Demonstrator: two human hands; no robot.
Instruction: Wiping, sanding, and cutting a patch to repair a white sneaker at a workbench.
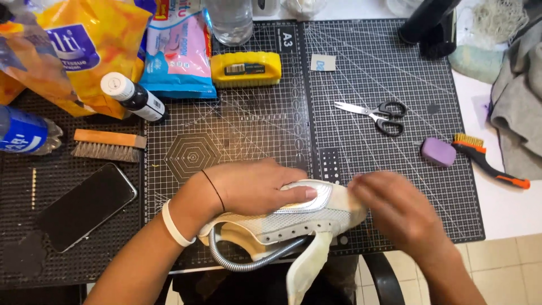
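Item: white sneaker (293, 217), lying on its side at the near edge of the bench (497, 209), over the black cutting mat (248, 130). Our left hand (248, 186) lies flat across the upper, pinning it; our right hand (395, 209) is at the toe, blurred, so we cannot tell its grip. Mesh sides with a shiny silver panel; loose tongue hanging down. We judge it light and soft-walled, stiffer at the sole, best held there. A ribbed metal hose (248, 261) curves beneath. Nearby: scissors (377, 114), purple block (438, 152), yellow brush (246, 68)
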